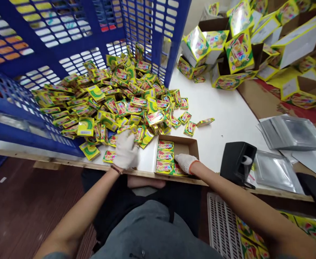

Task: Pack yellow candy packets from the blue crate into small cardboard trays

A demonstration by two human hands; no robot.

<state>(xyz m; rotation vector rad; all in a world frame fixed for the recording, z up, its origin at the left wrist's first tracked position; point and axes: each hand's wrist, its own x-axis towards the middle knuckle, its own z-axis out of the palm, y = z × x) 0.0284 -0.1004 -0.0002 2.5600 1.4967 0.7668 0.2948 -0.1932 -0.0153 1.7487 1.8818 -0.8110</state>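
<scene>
My left hand (125, 150), in a white glove, reaches to the near edge of a heap of small yellow-and-green boxes (128, 104). Its fingers are apart and lie over several of them; a single small box (109, 156) is beside the wrist. In an open carton (192, 142), several small boxes (165, 155) stand in a column along the left side. My gloved right hand (186, 163) is inside this carton, its fingers closed at a small box (177, 169) in the second column. Part of that box is hidden by the hand.
A blue plastic crate (79, 39) lies on its side around the heap. Open printed cartons (238, 52) are stacked at the back right. A black tape dispenser (237, 162) and clear plastic trays (289, 133) are on the right. Below the table edge is a white basket (222, 226).
</scene>
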